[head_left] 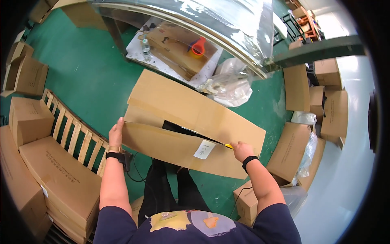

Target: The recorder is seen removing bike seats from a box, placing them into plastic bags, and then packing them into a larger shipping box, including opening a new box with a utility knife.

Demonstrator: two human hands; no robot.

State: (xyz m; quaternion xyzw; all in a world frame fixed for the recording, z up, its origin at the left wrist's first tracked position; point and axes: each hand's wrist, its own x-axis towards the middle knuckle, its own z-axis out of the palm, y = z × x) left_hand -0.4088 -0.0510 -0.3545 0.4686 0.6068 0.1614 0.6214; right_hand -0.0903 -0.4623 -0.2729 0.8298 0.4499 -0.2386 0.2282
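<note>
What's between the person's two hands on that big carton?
In the head view, between the left hand and right hand lies the carton's near flap, with a white label stuck near the right hand.

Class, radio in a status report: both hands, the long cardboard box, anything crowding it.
Left hand flat on long brown cardboard box, left end. Right hand gripping yellow-tipped cutter at the flap seam. Wooden pallet close on the left.
</note>
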